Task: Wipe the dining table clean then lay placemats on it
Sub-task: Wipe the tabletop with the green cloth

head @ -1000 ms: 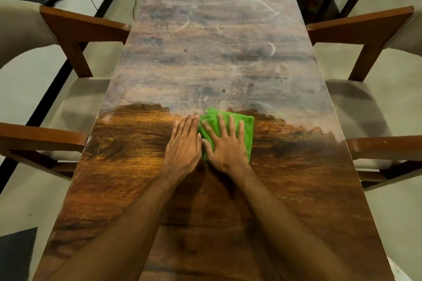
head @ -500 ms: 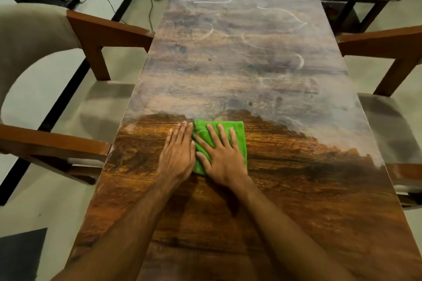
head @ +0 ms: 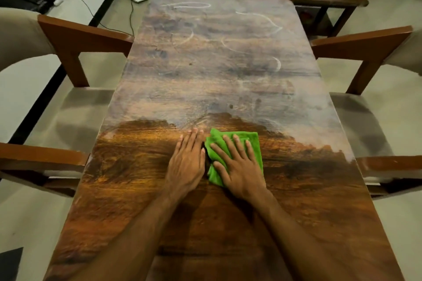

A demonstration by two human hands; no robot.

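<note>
**Wiping a wooden dining table with a green cloth**

Right hand flat on the cloth, fingers straight and spread, pressing rather than gripping. Left hand open too, flat on the bare table just left of the cloth. Cloth near the middle, at the border between the darker, seemingly wiped near half and the hazy far half with white streaks.

Best done with even palm pressure and overlapping strokes toward the far end, turning to a fresh face once soiled. No placemats in sight. No brands, labels or readable writing.
</note>
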